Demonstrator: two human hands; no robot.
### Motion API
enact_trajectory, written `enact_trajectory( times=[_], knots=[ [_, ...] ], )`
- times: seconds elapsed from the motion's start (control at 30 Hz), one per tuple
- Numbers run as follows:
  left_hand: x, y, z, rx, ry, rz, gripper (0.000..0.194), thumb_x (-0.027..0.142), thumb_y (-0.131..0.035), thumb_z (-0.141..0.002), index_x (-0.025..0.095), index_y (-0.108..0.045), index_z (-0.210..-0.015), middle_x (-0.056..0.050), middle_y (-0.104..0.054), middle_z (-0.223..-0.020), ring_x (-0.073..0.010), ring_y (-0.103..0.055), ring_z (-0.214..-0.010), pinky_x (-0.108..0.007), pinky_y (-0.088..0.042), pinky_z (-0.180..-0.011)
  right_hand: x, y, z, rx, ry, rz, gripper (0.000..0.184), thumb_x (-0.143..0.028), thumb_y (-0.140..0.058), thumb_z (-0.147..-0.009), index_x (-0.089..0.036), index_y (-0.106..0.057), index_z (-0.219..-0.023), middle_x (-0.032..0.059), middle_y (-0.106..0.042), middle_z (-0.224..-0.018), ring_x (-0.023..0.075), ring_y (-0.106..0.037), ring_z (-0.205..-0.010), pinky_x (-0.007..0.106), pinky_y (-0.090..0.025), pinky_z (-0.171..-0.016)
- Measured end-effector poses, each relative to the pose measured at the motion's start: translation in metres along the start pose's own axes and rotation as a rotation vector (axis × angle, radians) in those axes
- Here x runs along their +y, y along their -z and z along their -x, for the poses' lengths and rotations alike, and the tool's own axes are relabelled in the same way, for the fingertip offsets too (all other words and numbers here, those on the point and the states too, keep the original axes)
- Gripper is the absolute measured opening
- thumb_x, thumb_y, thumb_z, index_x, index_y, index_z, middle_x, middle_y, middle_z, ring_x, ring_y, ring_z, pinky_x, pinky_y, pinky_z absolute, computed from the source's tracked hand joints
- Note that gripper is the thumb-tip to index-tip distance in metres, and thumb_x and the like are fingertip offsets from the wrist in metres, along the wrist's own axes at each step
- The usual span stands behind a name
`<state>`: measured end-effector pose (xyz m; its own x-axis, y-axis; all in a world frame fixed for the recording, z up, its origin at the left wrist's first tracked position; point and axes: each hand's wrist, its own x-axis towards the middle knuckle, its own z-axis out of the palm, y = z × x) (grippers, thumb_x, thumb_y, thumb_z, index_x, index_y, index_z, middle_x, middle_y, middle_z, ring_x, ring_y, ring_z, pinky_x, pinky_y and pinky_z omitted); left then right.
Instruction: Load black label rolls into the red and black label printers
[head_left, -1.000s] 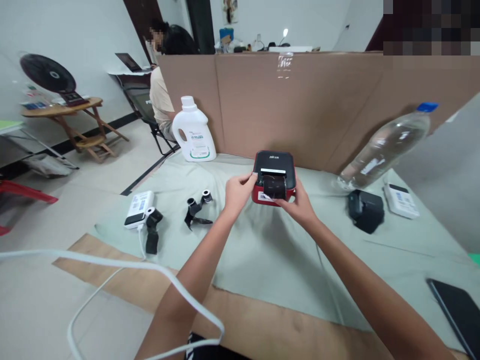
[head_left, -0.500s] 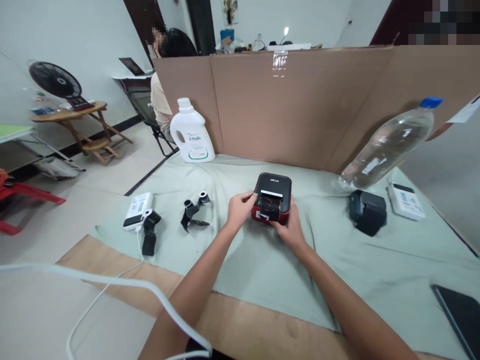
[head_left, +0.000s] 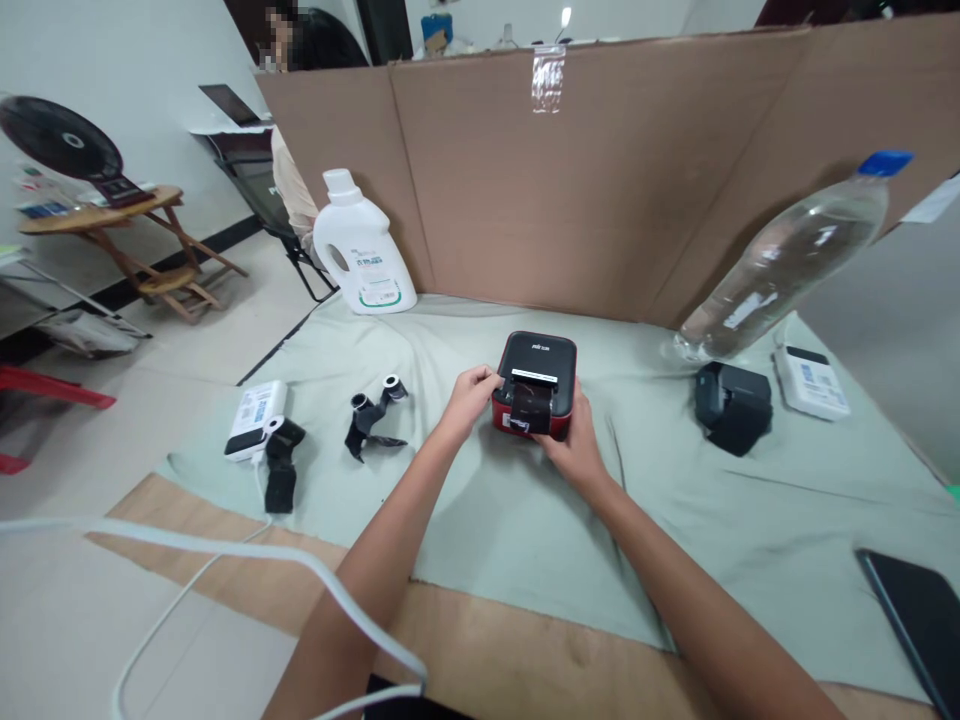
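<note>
A small black and red label printer (head_left: 537, 352) stands in the middle of the pale green cloth (head_left: 480, 535). A white strip and a black piece of tape show at its front slot. My left hand (head_left: 471, 397) grips its left side, thumb and fingers against the case. Around the lower right corner is my right hand (head_left: 577, 447), its fingers partly hidden behind the printer. Left of the hands lies a curled black strip with two small rolls (head_left: 366, 415). Another black strip with a roll (head_left: 281, 468) rests farther left, against a white device (head_left: 257, 410).
A white detergent bottle (head_left: 367, 250) and a leaning clear plastic bottle (head_left: 787, 262) stand before a cardboard screen (head_left: 562, 190). To the right are a black device (head_left: 733, 408), a white box (head_left: 811, 380) and a phone (head_left: 915, 620). A white cable (head_left: 300, 562) crosses the lower left. A person sits behind the screen.
The camera has tilted down a little, so most things sit higher in the picture. Both hands stay on the printer, which has hardly moved on the cloth.
</note>
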<state>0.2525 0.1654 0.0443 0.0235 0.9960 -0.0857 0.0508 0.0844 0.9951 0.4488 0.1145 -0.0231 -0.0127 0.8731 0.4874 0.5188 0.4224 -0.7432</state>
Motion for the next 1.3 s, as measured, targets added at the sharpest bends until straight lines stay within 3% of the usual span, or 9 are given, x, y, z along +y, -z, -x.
enact_trajectory(
  times=[0.4,0.7,1.0,1.2,1.3],
  knots=[
    [0.025,0.011,0.004,-0.107,0.278,-0.080,0.031,0.033,-0.071,-0.075,0.021,-0.045,-0.065,0.005,-0.039,-0.057,-0.0086,-0.032,-0.048,-0.026,-0.019,-0.050,0.001,-0.001,-0.001,-0.009,-0.011,0.000,0.104,-0.068,-0.071,-0.084,-0.026,-0.020,-0.165,0.0182,-0.046,-0.152,0.0409,-0.044,-0.138,0.063,-0.037,-0.115],
    [0.022,0.010,0.004,-0.048,0.250,-0.129,0.036,0.039,-0.079,-0.076,0.021,-0.052,-0.065,0.004,-0.040,-0.053,-0.0107,-0.037,-0.049,-0.026,-0.022,-0.051,-0.003,0.000,-0.001,0.015,-0.014,-0.027,0.106,-0.068,-0.073,-0.082,-0.023,-0.023,-0.164,0.0185,-0.050,-0.148,0.0396,-0.048,-0.135,0.061,-0.040,-0.113],
    [0.021,0.014,-0.005,-0.049,0.258,-0.285,0.035,0.035,-0.074,-0.079,0.022,-0.048,-0.059,0.005,-0.038,-0.047,-0.0112,-0.031,-0.046,-0.028,-0.020,-0.051,0.000,-0.002,-0.001,0.034,0.006,0.004,0.104,-0.070,-0.070,-0.083,-0.022,-0.025,-0.163,0.0193,-0.055,-0.141,0.0405,-0.052,-0.129,0.064,-0.042,-0.108],
    [0.019,0.019,-0.013,-0.095,0.292,-0.280,0.038,0.037,-0.081,-0.071,0.022,-0.047,-0.060,0.005,-0.041,-0.047,-0.0100,-0.029,-0.043,-0.027,-0.017,-0.049,-0.004,0.000,-0.005,0.033,0.059,-0.031,0.086,-0.068,-0.069,-0.084,-0.021,-0.042,-0.152,0.0173,-0.060,-0.133,0.0404,-0.057,-0.121,0.062,-0.046,-0.104],
    [0.019,0.017,-0.009,-0.067,0.252,-0.277,0.038,0.038,-0.079,-0.074,0.022,-0.048,-0.060,0.006,-0.038,-0.047,-0.0097,-0.029,-0.044,-0.027,-0.019,-0.049,-0.004,0.000,-0.007,0.041,0.075,-0.049,0.089,-0.067,-0.071,-0.083,-0.022,-0.040,-0.153,0.0171,-0.061,-0.133,0.0418,-0.057,-0.120,0.064,-0.047,-0.102]
  ],
)
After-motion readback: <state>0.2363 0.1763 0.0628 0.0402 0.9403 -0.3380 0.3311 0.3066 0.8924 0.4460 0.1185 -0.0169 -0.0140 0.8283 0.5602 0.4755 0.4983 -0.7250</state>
